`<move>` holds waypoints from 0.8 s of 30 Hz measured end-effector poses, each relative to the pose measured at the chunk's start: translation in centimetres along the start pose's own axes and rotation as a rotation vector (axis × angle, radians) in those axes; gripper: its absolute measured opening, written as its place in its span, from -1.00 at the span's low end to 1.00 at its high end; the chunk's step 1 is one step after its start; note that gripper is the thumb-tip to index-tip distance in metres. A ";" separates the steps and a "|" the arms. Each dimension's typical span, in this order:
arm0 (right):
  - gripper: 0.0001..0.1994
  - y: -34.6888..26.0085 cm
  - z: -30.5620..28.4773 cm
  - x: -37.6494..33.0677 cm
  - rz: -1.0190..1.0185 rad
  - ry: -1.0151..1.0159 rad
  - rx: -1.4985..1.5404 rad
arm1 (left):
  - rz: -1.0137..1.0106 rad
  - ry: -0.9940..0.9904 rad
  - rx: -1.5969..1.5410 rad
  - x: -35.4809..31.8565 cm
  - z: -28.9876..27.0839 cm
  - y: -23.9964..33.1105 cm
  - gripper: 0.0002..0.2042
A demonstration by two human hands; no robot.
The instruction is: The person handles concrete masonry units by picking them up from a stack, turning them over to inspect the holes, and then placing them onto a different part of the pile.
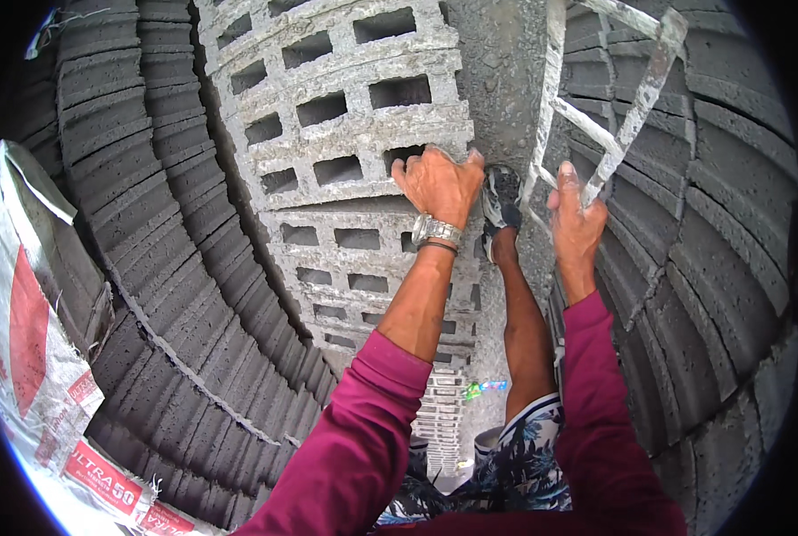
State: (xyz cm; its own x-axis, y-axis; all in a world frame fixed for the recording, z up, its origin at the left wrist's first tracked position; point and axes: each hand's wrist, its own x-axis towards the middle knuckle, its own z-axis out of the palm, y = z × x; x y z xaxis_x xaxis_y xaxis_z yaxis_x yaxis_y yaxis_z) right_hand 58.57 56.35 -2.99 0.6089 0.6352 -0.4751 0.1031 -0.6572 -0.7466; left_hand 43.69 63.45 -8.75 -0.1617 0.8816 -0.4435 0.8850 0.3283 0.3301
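Concrete fills nearly the whole view as we look down from the head camera. Our left hand reaches forward in a magenta sleeve, a silver wristwatch on the wrist, and its fingers are curled over the right edge of a grey hollow concrete block, gripping it. That block, pierced by rows of rectangular holes, sits on top of a stack of similar blocks that drops away beneath it toward the floor.

Our right hand, also sleeved in magenta, is closed around a rail of a cement-spattered metal frame that rises just right of the block. Between the two hands we see a bare leg and a dark shoe planted on the rough cement floor, with patterned blue shorts lower down.

Rows of solid grey blocks curve along the left, and more line the right. At the far left edge lie white and red printed sacks.
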 end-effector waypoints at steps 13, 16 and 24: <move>-0.55 -2.8 1.6 6.5 -0.011 0.046 0.170 | 0.011 -0.039 -0.038 0.4 0.1 0.3 -0.55; -0.60 -8.9 3.2 3.9 0.001 0.015 0.398 | 0.071 0.040 0.032 0.2 0.7 -0.6 -0.58; -0.68 -23.1 5.4 -0.3 -0.703 -0.571 0.705 | 0.095 0.078 -0.101 -0.6 -0.3 -0.8 -0.63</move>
State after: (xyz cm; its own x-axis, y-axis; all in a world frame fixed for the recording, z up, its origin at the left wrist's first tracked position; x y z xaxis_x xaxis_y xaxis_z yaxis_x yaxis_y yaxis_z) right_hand 51.78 73.49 11.92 0.1271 0.9816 0.1428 -0.2944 0.1748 -0.9396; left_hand 42.94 62.71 -8.48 -0.1166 0.9327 -0.3413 0.8499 0.2715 0.4515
